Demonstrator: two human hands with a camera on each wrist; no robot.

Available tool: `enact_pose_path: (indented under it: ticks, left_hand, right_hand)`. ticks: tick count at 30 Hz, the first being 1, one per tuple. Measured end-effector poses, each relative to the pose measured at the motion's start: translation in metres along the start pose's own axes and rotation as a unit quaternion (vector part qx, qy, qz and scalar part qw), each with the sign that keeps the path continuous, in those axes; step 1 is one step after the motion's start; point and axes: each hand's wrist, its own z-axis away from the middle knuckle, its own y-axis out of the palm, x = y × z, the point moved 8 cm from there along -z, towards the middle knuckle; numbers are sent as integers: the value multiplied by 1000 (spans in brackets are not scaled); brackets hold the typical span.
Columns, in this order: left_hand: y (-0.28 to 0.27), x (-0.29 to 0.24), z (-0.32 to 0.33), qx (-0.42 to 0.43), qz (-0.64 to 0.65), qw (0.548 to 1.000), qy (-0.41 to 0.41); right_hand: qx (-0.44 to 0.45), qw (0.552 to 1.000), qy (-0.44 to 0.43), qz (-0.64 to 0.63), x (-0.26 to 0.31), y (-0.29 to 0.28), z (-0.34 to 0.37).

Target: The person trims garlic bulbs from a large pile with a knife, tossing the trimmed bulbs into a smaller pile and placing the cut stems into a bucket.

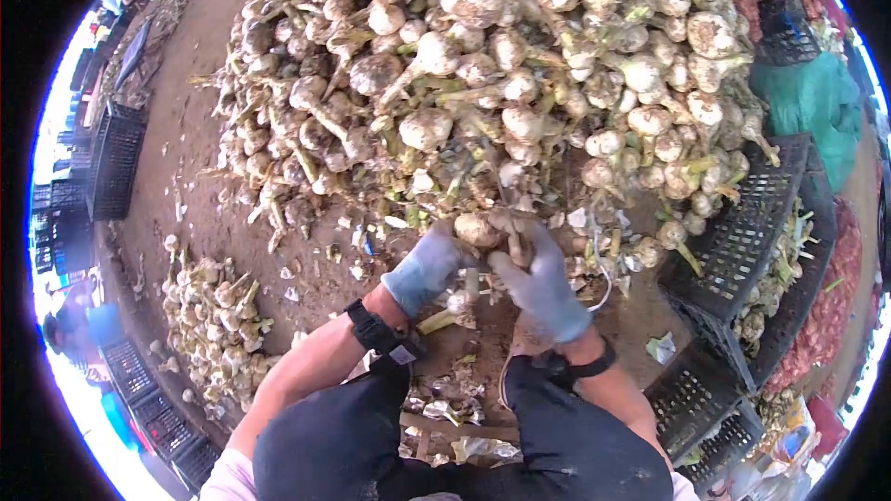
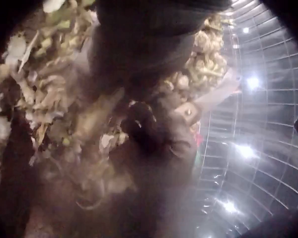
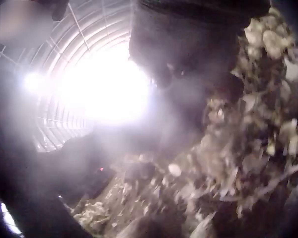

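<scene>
A: What have you got in your left hand (image 1: pixel 429 267)?

B: Your gloved fingers are clamped on a dirt-stained garlic bulb (image 1: pixel 476 230), just off the centre of the head view, towards two o'clock.

A: And your right hand (image 1: pixel 540 286)?

B: It sits just beside the bulb, at four o'clock from it, fingers curled round what looks like a knife (image 2: pixel 188 113). In your left wrist view its riveted handle shows near three o'clock, the pale blade slanting towards two. Your right wrist view is too hazy to show the grip.

A: What lies around you?

B: A big garlic pile (image 1: pixel 520 65), stems attached, fills twelve o'clock beyond your hands. A smaller garlic heap (image 1: pixel 218 329) lies on the dirt floor (image 1: pixel 176 167) at eight o'clock.

A: Your right side?

B: A tilted black crate (image 1: pixel 742 232) stands at three o'clock, a green sack (image 1: pixel 812 107) at two, and red net sacks (image 1: pixel 821 315) between three and four.
</scene>
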Motion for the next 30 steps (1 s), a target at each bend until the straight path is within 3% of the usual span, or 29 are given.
enact_pose_path:
  ticks: [1, 2, 3, 4, 6, 7, 8, 9, 11, 12, 13, 15, 16, 17, 19, 20, 21, 23, 27, 28, 30]
  left_hand:
    - [-8, 24, 13, -70, 206, 962, -162]
    - [-22, 2, 14, -56, -30, 998, -19]
    - [-32, 33, 34, -144, 172, 958, -180]
    - [-36, 35, 39, -141, 137, 965, -175]
    - [-38, 40, 52, -136, 103, 970, -172]
    - [-37, 14, 52, -111, -136, 983, -51]
    - [-23, -10, 55, -77, -363, 925, 75]
    - [-22, -11, 55, -74, -362, 926, 74]
    - [-28, 10, 52, -40, -296, 946, -123]
    - [-33, 5, 57, -61, -301, 938, -159]
    - [-34, 12, 62, -62, -302, 938, -160]
    - [-31, 5, 71, -122, -400, 905, 76]
    - [-41, 29, 65, -114, -193, 972, -72]
    - [-39, 24, 68, -114, -192, 972, -75]
    - [-26, 7, 71, -46, -363, 928, -70]
    - [-26, 23, 75, 21, -409, 907, -95]
    - [-25, 40, 78, 20, -409, 907, -99]
    - [-25, 41, 87, -81, -310, 945, 62]
    - [-9, 10, 86, -59, -333, 936, 94]
    - [-9, 21, 81, -23, -331, 941, 63]
    - [-12, 24, 83, -35, -374, 922, 88]
  right_hand:
    - [33, 999, 4, -5, 14, -6, -5]
    - [53, 994, -29, 88, 13, -10, -5]
    - [73, 979, -60, 183, 12, -12, -2]
    - [101, 963, -37, 245, 7, -11, 2]
    - [132, 958, -36, 254, 13, 3, 9]
    - [161, 950, -35, 264, 18, 12, 13]
    - [173, 947, -26, 268, 22, 17, 10]
    - [172, 948, -23, 268, 23, 20, 9]
    - [184, 939, -11, 291, 23, 28, 8]
    - [149, 947, -72, 277, 31, 28, 8]
    - [150, 947, -72, 275, 33, 30, 8]
    - [128, 945, -103, 284, 44, 31, 7]
    - [130, 945, -102, 283, 43, 33, 7]
    - [140, 937, -105, 303, 41, 36, 7]
    - [150, 928, -108, 322, 42, 40, 6]
    - [163, 918, -107, 345, 45, 43, 5]
    - [176, 908, -106, 366, 46, 47, 4]
    - [170, 911, -130, 353, 34, 50, 5]
    - [126, 914, -180, 341, 19, 40, 9]
    - [116, 919, -178, 333, 21, 37, 7]
    - [112, 924, -193, 311, 15, 35, 3]
